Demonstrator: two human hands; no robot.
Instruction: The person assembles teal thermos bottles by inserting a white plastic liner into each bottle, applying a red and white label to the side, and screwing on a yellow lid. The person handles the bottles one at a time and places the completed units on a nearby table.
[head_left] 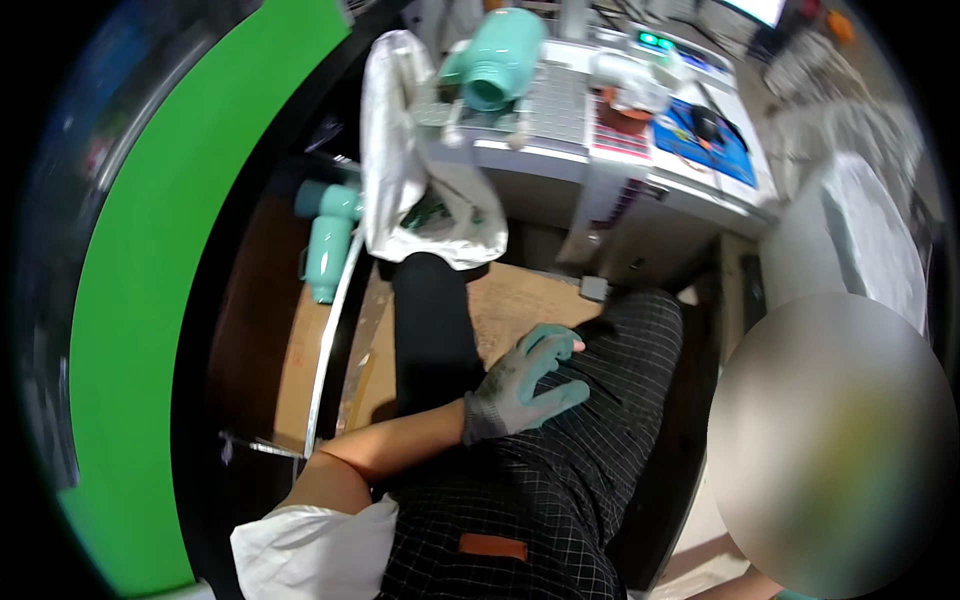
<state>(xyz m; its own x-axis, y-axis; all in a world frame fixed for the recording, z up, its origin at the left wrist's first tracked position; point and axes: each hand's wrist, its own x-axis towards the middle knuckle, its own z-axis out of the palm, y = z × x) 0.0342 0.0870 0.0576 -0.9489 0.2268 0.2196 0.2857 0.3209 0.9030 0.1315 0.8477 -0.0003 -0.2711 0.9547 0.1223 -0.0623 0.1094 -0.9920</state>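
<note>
My left hand [528, 385] wears a grey knit glove with teal-coated fingers. It rests on the checked dark apron [560, 470] over my lap, thumb and fingers apart, holding nothing. A bare fingertip shows at the glove's end. At the lower right edge, a bare forearm [742, 586] ends in a sliver of teal glove; it seems to be my right arm, its fingers out of sight. Ahead on the workbench [540, 150] lies a glossy teal jug [503, 55], its round end toward me.
A white cloth bag [385, 130] hangs at the bench's left end. Lower left, teal jugs [328, 255] lie beside a pale rail [335, 340]. A tape roll [625, 75], a blue mat [715, 145] and a dark mouse [706, 122] sit at right. White sacks [850, 230] stand beyond; a blurred patch covers the right.
</note>
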